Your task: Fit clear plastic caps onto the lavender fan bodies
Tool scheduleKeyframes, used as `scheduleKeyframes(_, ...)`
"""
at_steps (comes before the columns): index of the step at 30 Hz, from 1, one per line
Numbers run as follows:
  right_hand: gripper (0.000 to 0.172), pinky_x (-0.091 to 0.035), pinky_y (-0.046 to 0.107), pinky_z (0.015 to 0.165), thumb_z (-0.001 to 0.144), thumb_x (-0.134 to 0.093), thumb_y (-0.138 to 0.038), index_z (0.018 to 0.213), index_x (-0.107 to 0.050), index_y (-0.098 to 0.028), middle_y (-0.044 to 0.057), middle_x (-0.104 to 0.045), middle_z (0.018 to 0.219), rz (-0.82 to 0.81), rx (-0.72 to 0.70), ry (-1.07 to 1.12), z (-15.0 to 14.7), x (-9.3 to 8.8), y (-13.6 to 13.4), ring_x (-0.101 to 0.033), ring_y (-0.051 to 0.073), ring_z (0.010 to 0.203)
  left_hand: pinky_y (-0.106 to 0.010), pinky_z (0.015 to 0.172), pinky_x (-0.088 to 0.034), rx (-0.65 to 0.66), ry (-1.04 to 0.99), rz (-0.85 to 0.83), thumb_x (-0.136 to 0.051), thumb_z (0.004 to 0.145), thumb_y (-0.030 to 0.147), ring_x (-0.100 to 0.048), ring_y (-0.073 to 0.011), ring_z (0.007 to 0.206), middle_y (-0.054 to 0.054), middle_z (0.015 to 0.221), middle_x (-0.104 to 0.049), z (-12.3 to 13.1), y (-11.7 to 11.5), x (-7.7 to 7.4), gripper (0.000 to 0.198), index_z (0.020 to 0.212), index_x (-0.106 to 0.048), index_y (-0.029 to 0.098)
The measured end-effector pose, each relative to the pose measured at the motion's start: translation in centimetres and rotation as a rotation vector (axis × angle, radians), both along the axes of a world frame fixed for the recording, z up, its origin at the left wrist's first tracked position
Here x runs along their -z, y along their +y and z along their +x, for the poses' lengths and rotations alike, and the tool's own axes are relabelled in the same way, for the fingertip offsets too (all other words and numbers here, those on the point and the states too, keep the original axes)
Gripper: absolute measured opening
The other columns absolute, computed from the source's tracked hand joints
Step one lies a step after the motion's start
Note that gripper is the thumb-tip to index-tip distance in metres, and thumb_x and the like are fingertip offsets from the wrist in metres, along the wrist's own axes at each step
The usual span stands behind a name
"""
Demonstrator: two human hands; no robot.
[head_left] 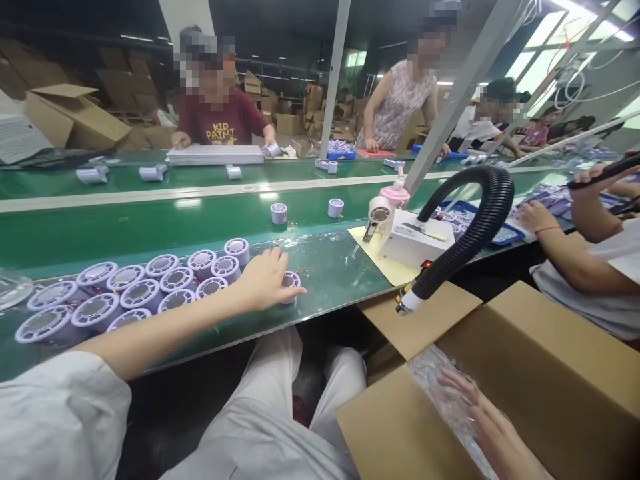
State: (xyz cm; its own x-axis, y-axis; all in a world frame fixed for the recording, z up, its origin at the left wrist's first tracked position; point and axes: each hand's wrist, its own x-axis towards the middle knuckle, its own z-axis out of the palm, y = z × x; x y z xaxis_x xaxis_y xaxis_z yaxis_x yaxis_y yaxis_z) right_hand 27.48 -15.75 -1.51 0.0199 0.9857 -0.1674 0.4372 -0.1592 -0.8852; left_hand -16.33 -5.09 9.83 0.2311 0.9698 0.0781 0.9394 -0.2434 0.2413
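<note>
My left hand (267, 280) reaches over the green work surface, its thumb stretched out to the right and the fingers extended forward. Against its thumb side stands a round lavender fan housing (290, 281), partly covered by the thumb; I see no firm grip on it. Left of the hand, several similar housings (141, 293) with round grilles stand grouped in rows, some with thin wires. My right hand (483, 417), slightly blurred, has its fingers stretched out over clear plastic wrap (440, 380) at the open cardboard box (550, 373). Nothing shows in its fingers.
Two more housings (279, 213) sit on the green conveyor belt (125, 230). A white device (417, 237) with a black flexible hose (495, 207) stands right of centre, near a pink-topped bottle (396, 193). Co-workers sit across the belt and at right. A slanted metal post (450, 100) rises behind.
</note>
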Motion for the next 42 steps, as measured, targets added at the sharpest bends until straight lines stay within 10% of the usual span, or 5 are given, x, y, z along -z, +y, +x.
scheduleKeyframes(14,0.048,-0.056,0.046,0.079,0.087,-0.057,-0.021,0.134,-0.054,-0.028,0.016,-0.048,0.132,0.697,-0.536,-0.746,-15.4,-4.5,0.0,-0.054,0.033,0.108,-0.021,0.051,-0.037,0.297,-1.017,-1.168,-0.052,0.077,0.046,-0.048,-0.0103,0.062,-0.003,0.082,-0.057,7.0,-6.1,5.4,0.035,0.093,-0.057,0.014)
scheduleKeyframes(24,0.002,-0.052,0.037,0.085,0.081,-0.068,-0.021,0.082,-0.066,-0.021,0.006,-0.054,0.121,0.195,-0.550,-0.208,-14.7,-5.9,-1.2,-0.057,0.024,0.107,-0.031,0.082,-0.045,0.375,-0.700,-0.441,-0.067,0.080,0.037,-0.059,-0.0185,0.090,-0.003,0.101,-0.064,7.6,-8.6,5.5,0.029,0.104,-0.063,0.022)
scheduleKeyframes(29,0.037,-0.052,0.032,0.073,0.090,-0.056,-0.039,0.060,-0.062,-0.018,0.008,-0.059,0.108,0.021,-0.317,0.114,-14.7,-6.9,-1.1,-0.060,0.021,0.095,-0.038,0.092,-0.048,0.415,-0.756,-0.300,-0.084,0.057,0.050,-0.058,-0.0236,0.102,-0.008,0.108,-0.057,7.4,-8.7,7.5,0.066,0.114,-0.065,0.023)
scheduleKeyframes(37,0.029,-0.057,0.036,0.080,0.079,-0.071,-0.043,0.062,-0.069,-0.020,0.007,-0.071,0.105,-0.012,-0.199,0.442,-14.0,-6.0,-0.2,-0.065,0.026,0.104,-0.036,0.090,-0.054,0.374,-1.124,-0.680,-0.078,0.072,0.030,-0.062,-0.0231,0.109,-0.011,0.131,-0.057,7.6,-9.4,8.2,0.065,0.132,-0.051,0.024)
scheduleKeyframes(42,0.036,-0.044,0.049,0.106,0.075,-0.079,-0.032,0.109,-0.070,-0.027,0.006,-0.058,0.136,0.268,-0.421,0.093,-13.6,-5.6,-1.0,-0.051,0.030,0.129,-0.033,0.078,-0.058,0.232,-1.357,-0.902,-0.077,0.073,0.028,-0.065,-0.0217,0.100,-0.012,0.132,-0.056,7.4,-9.6,7.7,0.065,0.132,-0.049,0.024)
